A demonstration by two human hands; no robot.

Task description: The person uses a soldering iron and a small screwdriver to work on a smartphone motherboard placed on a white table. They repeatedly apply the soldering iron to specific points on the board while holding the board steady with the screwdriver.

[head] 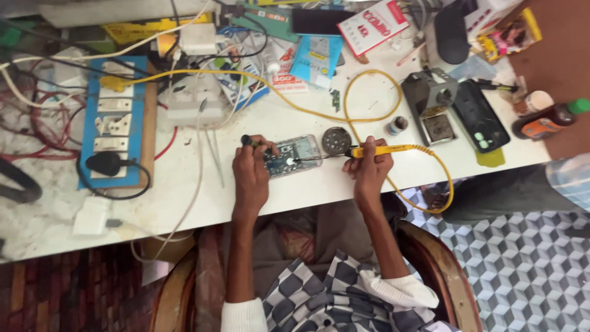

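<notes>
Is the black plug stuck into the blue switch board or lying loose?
Plugged in. The black plug sits flat on the blue switch board over its lowest socket, and its cable loops away beside it.

One head-worn view, looking steeply down from above our own arms.

We see the white bench (184,184) from close overhead, its far edge at the top of the frame and our lap and the chair at the bottom. The patterned floor (528,258) shows at lower right. With one camera, no second view overlaps.
</notes>
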